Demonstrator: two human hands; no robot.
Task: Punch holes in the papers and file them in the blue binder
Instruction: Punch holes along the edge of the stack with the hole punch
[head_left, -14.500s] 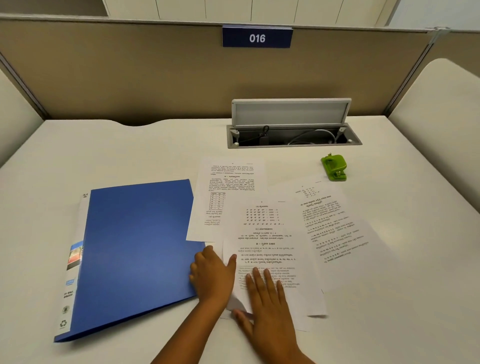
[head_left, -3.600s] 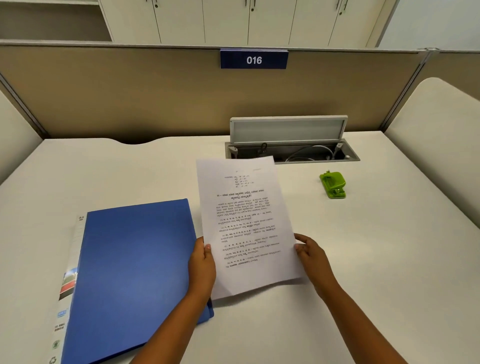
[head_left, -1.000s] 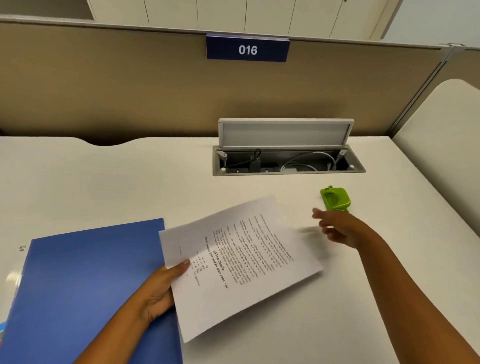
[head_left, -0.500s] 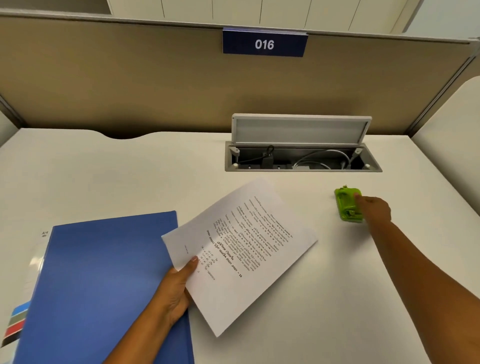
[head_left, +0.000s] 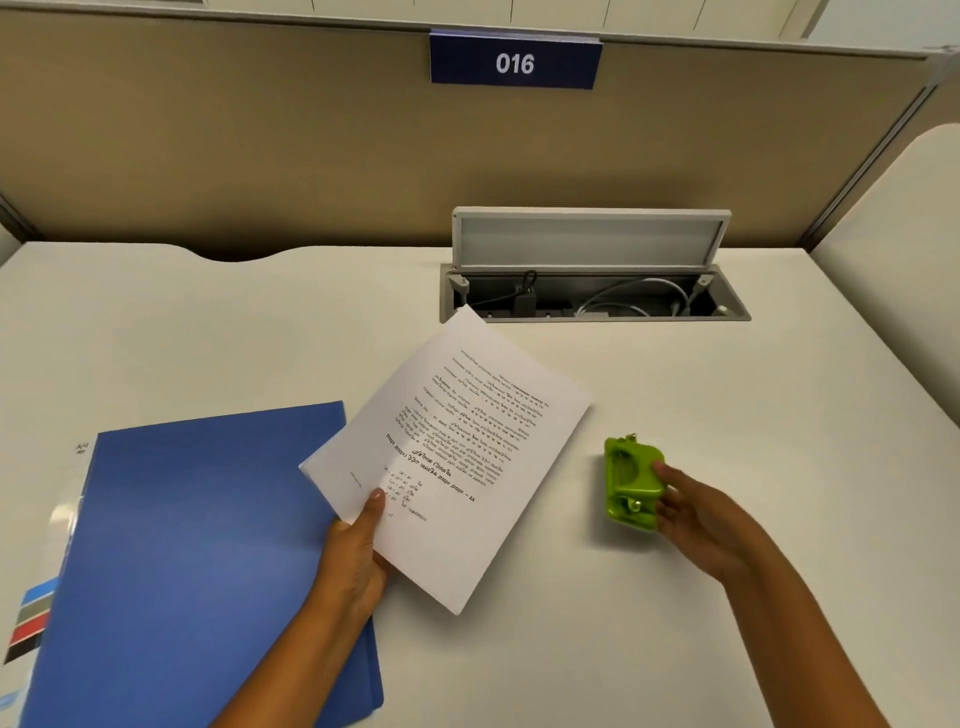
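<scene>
Green hole punch (head_left: 632, 484) now nearer, in right grip (head_left: 698, 519).

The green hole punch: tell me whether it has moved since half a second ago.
Yes. The green hole punch, held by the right hand, has come toward the person, away from the open cable tray it sat just in front of.

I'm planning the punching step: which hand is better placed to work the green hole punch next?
The right hand. Its fingers already grip the hole punch on the desk, beside the papers. The left hand is busy pinching the papers above the blue binder.
</scene>
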